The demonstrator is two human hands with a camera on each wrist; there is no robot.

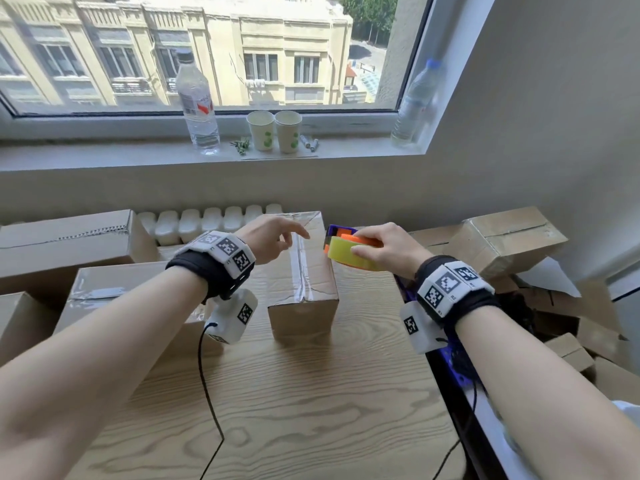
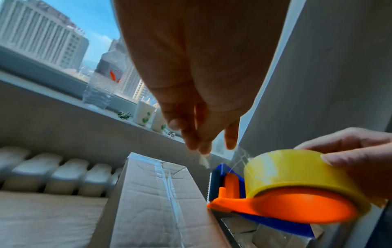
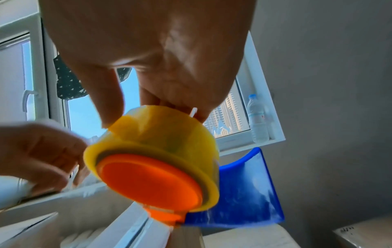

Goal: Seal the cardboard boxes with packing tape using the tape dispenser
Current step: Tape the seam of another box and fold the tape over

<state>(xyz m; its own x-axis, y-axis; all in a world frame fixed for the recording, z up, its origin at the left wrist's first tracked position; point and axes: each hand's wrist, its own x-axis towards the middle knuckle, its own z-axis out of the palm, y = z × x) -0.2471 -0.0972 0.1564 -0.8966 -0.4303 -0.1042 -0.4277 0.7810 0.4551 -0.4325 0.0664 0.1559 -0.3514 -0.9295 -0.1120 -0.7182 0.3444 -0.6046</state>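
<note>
Held the dispenser [image 1: 349,252] in the right hand [image 1: 389,247], fingers wrapped round the yellow roll, just right of the box [image 1: 304,271] on the table [image 1: 294,393]. Pinched the tape end [image 2: 204,161] with the left hand [image 1: 273,239] over the far edge, probably to start another strip along the already taped seam.

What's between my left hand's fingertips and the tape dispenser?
In the left wrist view, a clear strip of tape runs from the left hand to the tape dispenser, held by the right hand.
</note>
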